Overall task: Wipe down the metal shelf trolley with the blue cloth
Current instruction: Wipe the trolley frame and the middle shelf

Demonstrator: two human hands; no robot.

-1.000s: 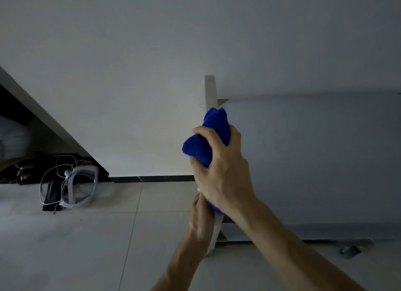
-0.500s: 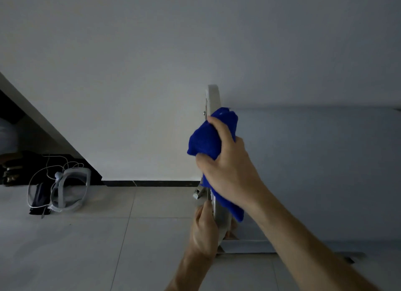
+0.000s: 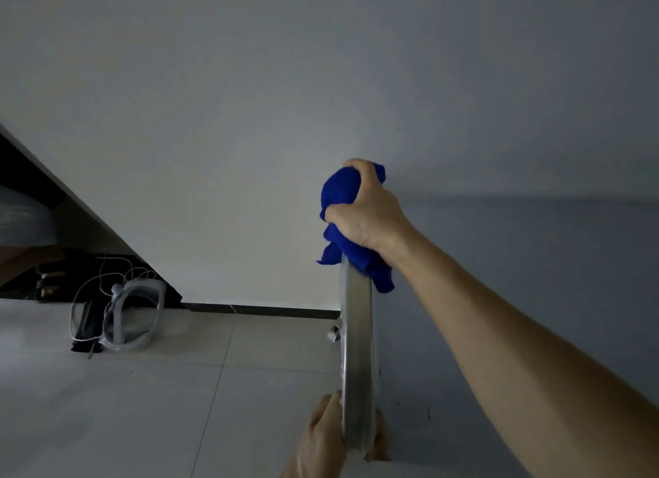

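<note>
The metal shelf trolley shows as one upright post [image 3: 356, 363] running up the middle of the view, with its large grey side panel [image 3: 535, 281] stretching to the right. The blue cloth [image 3: 338, 196] is bunched over the top end of that post. My right hand [image 3: 371, 210] is closed around the cloth and presses it onto the post top. My left hand [image 3: 328, 438] grips the post low down, at the bottom edge of the view, fingers wrapped round both sides.
A pale wall fills the background. On the tiled floor at the left lie a grey plastic frame [image 3: 135, 317] with white cables and a dark bag. A sloped dark recess [image 3: 32, 228] sits at the far left. A small caster bracket [image 3: 333, 333] shows beside the post.
My right hand has slid the blue cloth up the post from its middle to its top end. My left hand kept its grip lower on the post; the view shifted closer.
</note>
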